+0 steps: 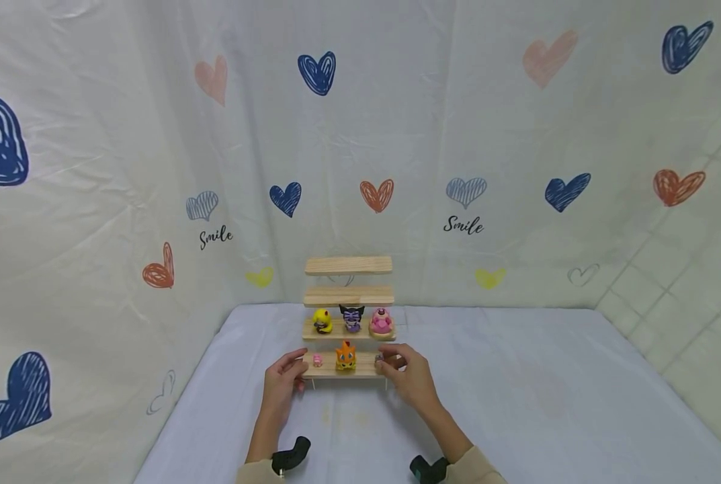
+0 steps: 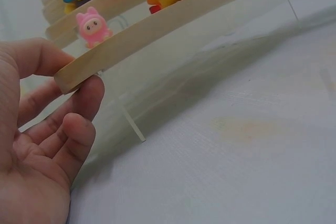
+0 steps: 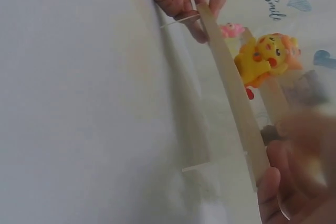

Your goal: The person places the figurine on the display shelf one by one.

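My left hand [image 1: 281,380] pinches the left end of the bottom wooden shelf [image 2: 136,38], thumb side above and fingertips beneath. Close by on that board stands a tiny pink figurine [image 2: 93,27]. An orange and yellow figurine [image 1: 345,357] occupies the board's middle. At the right end, my right hand [image 1: 413,376] has thumb and forefinger around a small dark figurine [image 3: 270,134], mostly hidden by the fingers. Its other fingers touch the shelf's end in the right wrist view, where the forefinger is blurred.
Above rises the stepped display rack, with a yellow figurine [image 1: 322,321], a black and purple figurine [image 1: 352,318] and a pink figurine [image 1: 381,323] on one tier. Two higher boards [image 1: 348,266] stand behind. Thin clear legs rest on the white tablecloth [image 1: 517,390]; a heart-print curtain [image 1: 408,134] hangs behind.
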Tool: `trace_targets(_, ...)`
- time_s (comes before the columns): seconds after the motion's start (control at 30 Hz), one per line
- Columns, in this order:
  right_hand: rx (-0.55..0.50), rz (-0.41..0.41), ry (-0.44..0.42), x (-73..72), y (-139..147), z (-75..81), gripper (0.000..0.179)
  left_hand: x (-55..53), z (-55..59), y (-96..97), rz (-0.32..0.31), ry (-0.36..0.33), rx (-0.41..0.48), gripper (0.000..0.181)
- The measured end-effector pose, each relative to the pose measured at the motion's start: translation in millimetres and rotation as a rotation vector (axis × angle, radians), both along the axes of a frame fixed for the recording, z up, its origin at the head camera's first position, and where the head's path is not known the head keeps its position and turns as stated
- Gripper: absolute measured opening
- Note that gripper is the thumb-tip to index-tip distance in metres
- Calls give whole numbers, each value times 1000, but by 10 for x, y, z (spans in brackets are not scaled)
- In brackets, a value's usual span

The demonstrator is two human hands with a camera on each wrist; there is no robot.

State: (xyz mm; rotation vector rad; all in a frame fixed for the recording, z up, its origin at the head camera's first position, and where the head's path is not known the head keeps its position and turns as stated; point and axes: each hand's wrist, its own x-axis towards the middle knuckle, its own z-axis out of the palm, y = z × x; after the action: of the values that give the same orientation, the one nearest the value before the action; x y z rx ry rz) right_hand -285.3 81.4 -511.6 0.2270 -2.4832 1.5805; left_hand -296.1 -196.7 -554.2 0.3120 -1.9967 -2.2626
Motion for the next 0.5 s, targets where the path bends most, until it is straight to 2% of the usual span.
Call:
trace_targets(0.23,18,-16,-54,-20,119,183,21,-8,-6,-6,10,14,-9,35)
trace_targets(0.37,31,-12,-39,-52,272,299,17,7,1,-40,35,7,-32,35)
trace_targets(0.43,34,3,-33,-65,375,359,17,14,32,-70,64,11,-76,35)
trace_targets(0.5,44,19,-29,-70,491,418,18,18,95,-103,108,31,-158,33)
